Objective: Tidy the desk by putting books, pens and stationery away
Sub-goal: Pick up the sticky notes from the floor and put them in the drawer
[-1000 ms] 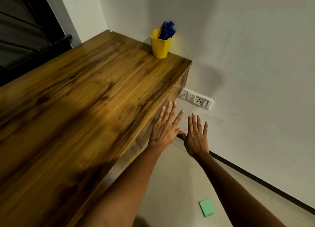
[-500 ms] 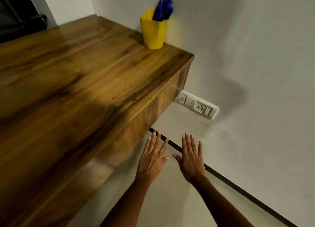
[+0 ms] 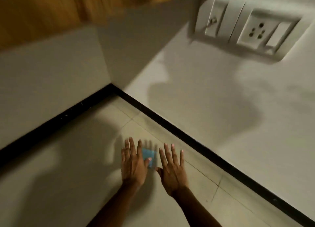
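A small blue pad (image 3: pixel 150 156) lies on the tiled floor near the corner of the room, blurred by motion. My left hand (image 3: pixel 133 163) hovers over its left side with fingers straight and spread, partly covering it. My right hand (image 3: pixel 172 165) is just to the right of the pad, fingers also straight and spread. Neither hand holds anything. Whether the hands touch the floor or the pad cannot be told. The desk's wooden side (image 3: pixel 68 8) fills the top left.
A white wall socket plate (image 3: pixel 245 29) sits on the wall at the upper right. A black skirting strip (image 3: pixel 187 136) runs along both walls and meets in the corner. Pale floor tiles (image 3: pixel 68 175) stretch to the left of my hands.
The view has swung down from the desktop to the floor. The yellow pen cup has left the view. Both hands have dropped to the floor beside a blue pad.
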The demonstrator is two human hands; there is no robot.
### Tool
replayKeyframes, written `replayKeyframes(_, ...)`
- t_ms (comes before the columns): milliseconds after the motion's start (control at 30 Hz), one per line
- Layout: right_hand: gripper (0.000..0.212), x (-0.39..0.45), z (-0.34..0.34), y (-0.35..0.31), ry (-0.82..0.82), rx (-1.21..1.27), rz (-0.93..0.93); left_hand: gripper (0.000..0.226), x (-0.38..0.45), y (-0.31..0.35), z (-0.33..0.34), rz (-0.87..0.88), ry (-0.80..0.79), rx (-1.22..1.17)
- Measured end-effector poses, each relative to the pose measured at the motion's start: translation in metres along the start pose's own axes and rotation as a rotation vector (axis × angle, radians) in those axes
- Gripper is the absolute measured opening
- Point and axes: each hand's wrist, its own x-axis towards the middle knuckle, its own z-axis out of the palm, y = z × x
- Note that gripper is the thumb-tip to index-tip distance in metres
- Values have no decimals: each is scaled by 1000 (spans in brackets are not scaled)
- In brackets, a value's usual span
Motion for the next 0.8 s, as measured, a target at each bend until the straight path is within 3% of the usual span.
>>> replayKeyframes(167, 68, 23, 87, -9, 42, 40, 2, 78, 25, -16, 92, -120, -121, -61)
replayKeyframes(367, 62, 47, 134, -7, -25, 59, -12, 72, 68, -13, 139, -250, -105, -210)
replayKeyframes(633, 65, 45, 154, 0, -94, 92, 18, 88, 83, -8, 187, -366, -279, -50)
replayKeyframes(733, 66, 43, 153, 6, -99, 100, 58, 90, 83, -9, 194, -375, -259, 19)
replayKeyframes(800, 66, 42, 149, 10, -87, 103, 71, 84, 82, -13, 199, -393, -241, -71)
